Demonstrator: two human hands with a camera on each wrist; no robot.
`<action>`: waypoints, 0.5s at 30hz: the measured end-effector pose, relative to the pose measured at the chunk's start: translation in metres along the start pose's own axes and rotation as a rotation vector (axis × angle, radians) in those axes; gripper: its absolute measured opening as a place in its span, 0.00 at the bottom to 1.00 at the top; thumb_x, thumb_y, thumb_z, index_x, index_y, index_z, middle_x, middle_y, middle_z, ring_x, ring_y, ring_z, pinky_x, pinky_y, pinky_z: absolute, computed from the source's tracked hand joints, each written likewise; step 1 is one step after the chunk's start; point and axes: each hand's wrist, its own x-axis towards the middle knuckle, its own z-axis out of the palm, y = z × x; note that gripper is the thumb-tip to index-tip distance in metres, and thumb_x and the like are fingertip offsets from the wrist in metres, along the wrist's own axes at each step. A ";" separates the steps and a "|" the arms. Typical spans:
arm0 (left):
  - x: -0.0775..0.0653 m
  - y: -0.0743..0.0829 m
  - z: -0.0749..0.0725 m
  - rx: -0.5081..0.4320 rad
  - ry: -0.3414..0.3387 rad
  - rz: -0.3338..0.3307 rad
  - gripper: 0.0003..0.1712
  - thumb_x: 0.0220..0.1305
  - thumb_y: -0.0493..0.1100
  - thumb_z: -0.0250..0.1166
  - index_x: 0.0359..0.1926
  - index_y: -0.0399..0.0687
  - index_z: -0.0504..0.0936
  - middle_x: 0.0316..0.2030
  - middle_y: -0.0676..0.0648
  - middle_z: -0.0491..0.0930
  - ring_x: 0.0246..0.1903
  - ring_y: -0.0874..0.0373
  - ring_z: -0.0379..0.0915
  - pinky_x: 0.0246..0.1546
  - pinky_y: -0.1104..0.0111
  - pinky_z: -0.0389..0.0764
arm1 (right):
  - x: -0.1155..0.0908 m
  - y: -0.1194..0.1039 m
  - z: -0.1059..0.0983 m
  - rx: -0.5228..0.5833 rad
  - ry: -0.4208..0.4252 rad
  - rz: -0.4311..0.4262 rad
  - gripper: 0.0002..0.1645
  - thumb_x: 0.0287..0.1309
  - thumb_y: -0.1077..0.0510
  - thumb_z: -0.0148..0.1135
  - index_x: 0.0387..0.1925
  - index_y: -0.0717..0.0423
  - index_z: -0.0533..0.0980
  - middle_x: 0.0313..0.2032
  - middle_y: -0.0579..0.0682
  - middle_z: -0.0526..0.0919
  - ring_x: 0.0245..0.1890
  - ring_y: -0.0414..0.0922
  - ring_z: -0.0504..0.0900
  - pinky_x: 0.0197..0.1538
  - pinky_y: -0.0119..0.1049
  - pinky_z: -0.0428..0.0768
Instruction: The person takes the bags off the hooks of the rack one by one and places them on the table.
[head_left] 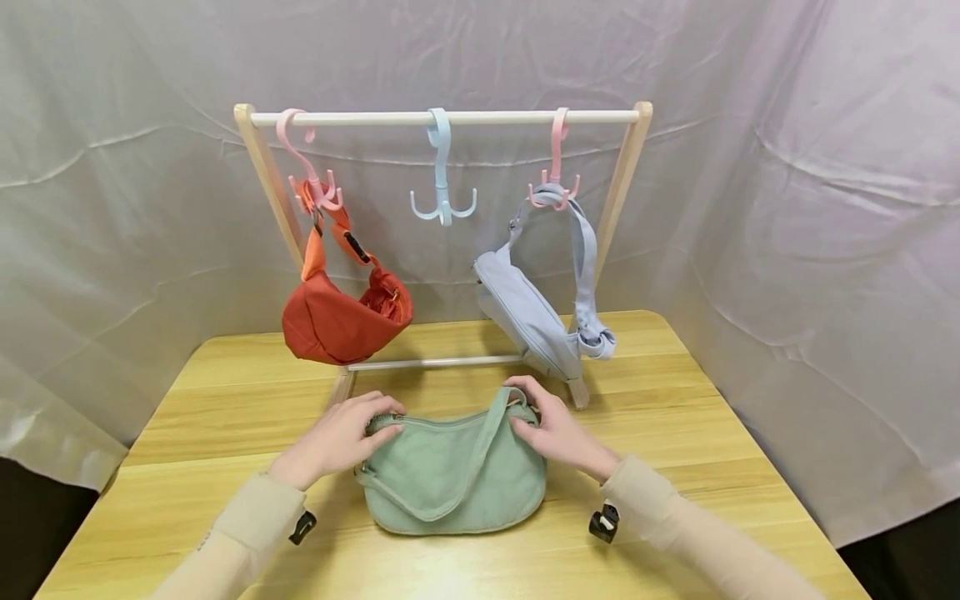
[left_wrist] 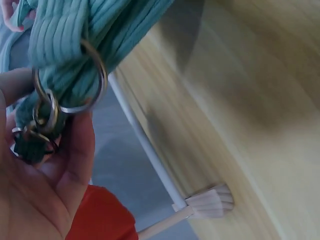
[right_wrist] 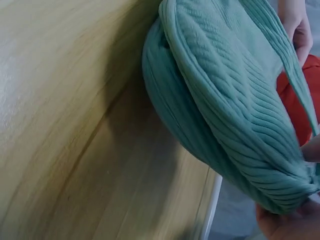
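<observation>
grn bag (head_left: pixel 450 479) btwn L hand (head_left: pixel 341 437) & R hand (head_left: pixel 558 427), near side of rack (head_left: pixel 360 119) | L grips L top end, by metal ring (left_wrist: pixel 103 80) | R grips R top end | hands apart, bag spans gap | strap (head_left: pixel 486 442) droops across front

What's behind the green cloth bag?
Just behind the green cloth bag, you can see yellowish wooden tabletop and a thin white straight rod. Whatever the bag covers is hidden.

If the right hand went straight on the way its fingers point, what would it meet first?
The green bag, whose top right end the right hand grips. Beyond it, the low white bar seems to lie roughly in line, though height and depth are unclear.
</observation>
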 end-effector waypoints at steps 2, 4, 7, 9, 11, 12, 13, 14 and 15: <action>0.000 0.000 0.004 0.021 0.004 -0.028 0.12 0.68 0.49 0.66 0.50 0.56 0.84 0.43 0.56 0.83 0.46 0.56 0.83 0.48 0.56 0.82 | 0.000 0.000 0.002 -0.039 -0.004 0.004 0.29 0.58 0.70 0.62 0.61 0.58 0.70 0.48 0.55 0.84 0.45 0.47 0.82 0.49 0.36 0.79; -0.001 -0.001 0.009 0.036 0.015 -0.047 0.11 0.68 0.50 0.66 0.49 0.55 0.85 0.43 0.55 0.83 0.44 0.55 0.83 0.46 0.56 0.82 | 0.000 0.000 0.004 -0.064 -0.008 0.009 0.29 0.57 0.69 0.61 0.61 0.58 0.70 0.48 0.55 0.83 0.44 0.47 0.81 0.47 0.37 0.79; -0.002 -0.002 0.015 0.044 0.032 -0.075 0.11 0.68 0.48 0.66 0.48 0.54 0.85 0.41 0.54 0.83 0.42 0.55 0.83 0.44 0.55 0.82 | 0.001 0.001 0.008 -0.087 -0.010 0.013 0.30 0.56 0.69 0.61 0.61 0.58 0.70 0.49 0.56 0.82 0.44 0.47 0.79 0.46 0.36 0.78; -0.003 -0.003 0.018 0.051 0.040 -0.090 0.10 0.67 0.48 0.66 0.47 0.53 0.85 0.41 0.53 0.82 0.41 0.54 0.82 0.43 0.55 0.82 | 0.001 0.004 0.011 -0.105 -0.011 0.014 0.31 0.56 0.69 0.61 0.62 0.59 0.70 0.50 0.55 0.82 0.43 0.46 0.79 0.47 0.36 0.78; -0.004 -0.003 0.021 0.050 0.042 -0.108 0.09 0.67 0.47 0.67 0.46 0.52 0.85 0.40 0.53 0.82 0.41 0.54 0.82 0.44 0.55 0.82 | 0.000 0.007 0.014 -0.130 -0.019 0.019 0.32 0.55 0.68 0.61 0.63 0.60 0.69 0.53 0.55 0.81 0.47 0.47 0.79 0.51 0.40 0.79; -0.004 -0.004 0.022 0.043 0.043 -0.116 0.09 0.67 0.47 0.67 0.45 0.52 0.85 0.40 0.52 0.82 0.42 0.54 0.82 0.45 0.55 0.82 | 0.000 0.008 0.015 -0.144 -0.024 0.022 0.33 0.55 0.68 0.61 0.64 0.61 0.69 0.55 0.55 0.80 0.49 0.48 0.79 0.54 0.42 0.79; -0.004 -0.004 0.024 0.037 0.044 -0.124 0.09 0.67 0.47 0.67 0.45 0.51 0.85 0.40 0.52 0.82 0.42 0.54 0.82 0.46 0.55 0.82 | -0.001 0.009 0.017 -0.161 -0.029 0.025 0.34 0.55 0.68 0.62 0.65 0.61 0.68 0.56 0.55 0.79 0.52 0.48 0.80 0.57 0.44 0.79; -0.005 -0.004 0.026 0.025 0.045 -0.134 0.09 0.66 0.47 0.67 0.45 0.51 0.85 0.40 0.52 0.82 0.42 0.54 0.81 0.47 0.55 0.82 | -0.002 0.010 0.018 -0.172 -0.035 0.027 0.35 0.55 0.67 0.62 0.66 0.62 0.68 0.58 0.56 0.79 0.55 0.50 0.79 0.61 0.47 0.78; -0.006 -0.004 0.028 0.015 0.047 -0.142 0.09 0.66 0.46 0.68 0.44 0.50 0.85 0.40 0.51 0.82 0.43 0.54 0.81 0.48 0.55 0.82 | -0.003 0.010 0.019 -0.182 -0.042 0.028 0.35 0.55 0.67 0.62 0.66 0.63 0.67 0.60 0.57 0.78 0.58 0.51 0.79 0.63 0.49 0.77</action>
